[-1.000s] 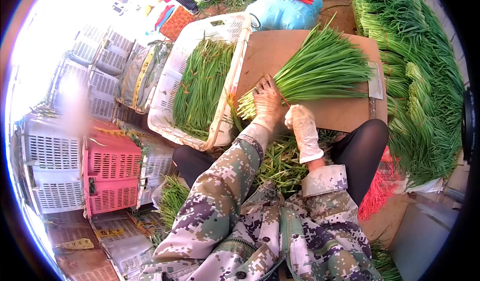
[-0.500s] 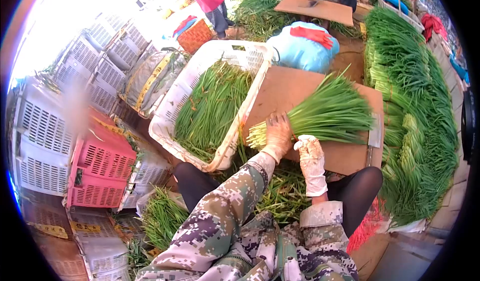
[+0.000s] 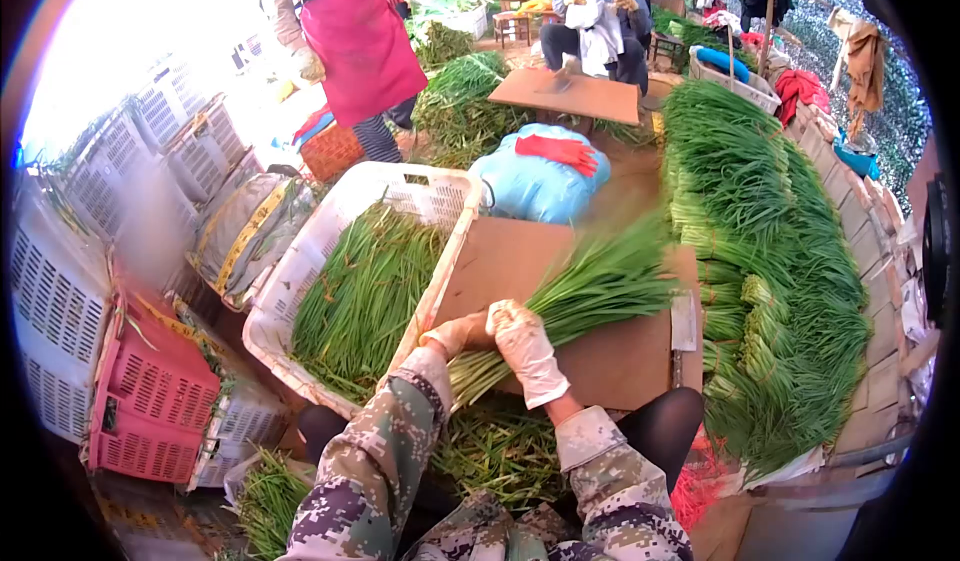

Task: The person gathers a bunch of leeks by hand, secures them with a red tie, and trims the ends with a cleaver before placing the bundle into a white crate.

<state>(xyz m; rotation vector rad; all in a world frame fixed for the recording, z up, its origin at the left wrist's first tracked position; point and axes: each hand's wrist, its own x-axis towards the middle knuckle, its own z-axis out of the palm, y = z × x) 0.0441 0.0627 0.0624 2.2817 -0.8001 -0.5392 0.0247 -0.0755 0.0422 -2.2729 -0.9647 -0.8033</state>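
Observation:
A bunch of green garlic chives [image 3: 605,286] lies slanted over a brown board [image 3: 620,366], its leaf tips blurred at the upper right and its pale stalk ends [image 3: 475,376] towards me. My left hand [image 3: 455,336] is closed round the stalks near the pale end, its fingers partly hidden. Beside it my right hand [image 3: 525,351], in a whitish glove, is closed on the bunch from above. Whether a tie is in its fingers I cannot make out.
A white crate [image 3: 262,336] of loose chives [image 3: 370,296] stands left of the board. Tied bunches [image 3: 770,281] are piled at right. Ahead lies a blue sack [image 3: 535,186] with a red glove [image 3: 555,151]. Stacked crates [image 3: 165,391] line the left. Two people [image 3: 365,51] [image 3: 605,26] are beyond.
My right hand has moved from below the bunch up onto it, next to my left hand. The bunch has tilted, leaves swinging. My view has lifted, showing more of the people ahead.

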